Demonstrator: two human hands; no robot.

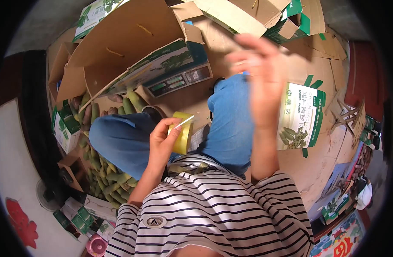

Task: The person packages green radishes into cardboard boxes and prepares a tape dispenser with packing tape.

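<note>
My left hand point(164, 138) is closed around a roll of yellow tape point(183, 133), held upright above my lap between my knees. A thin white strip or stick point(184, 121) lies along the roll beside my thumb. My right hand point(256, 58) is raised over my right knee, smeared by motion, and I cannot make out whether it holds anything. Ahead of it stands an open green radish carton point(162, 64), with a scale showing a digital display point(176, 82) at its base. A flat green and white radish carton point(300, 115) lies right of my right arm.
A heap of green radishes point(108, 173) covers the floor on my left. More open cartons point(233, 17) stand at the far side. Flattened cardboard point(321, 162) spreads over the floor on the right, near a small wooden stool point(348, 118). A pink object point(96, 245) is at lower left.
</note>
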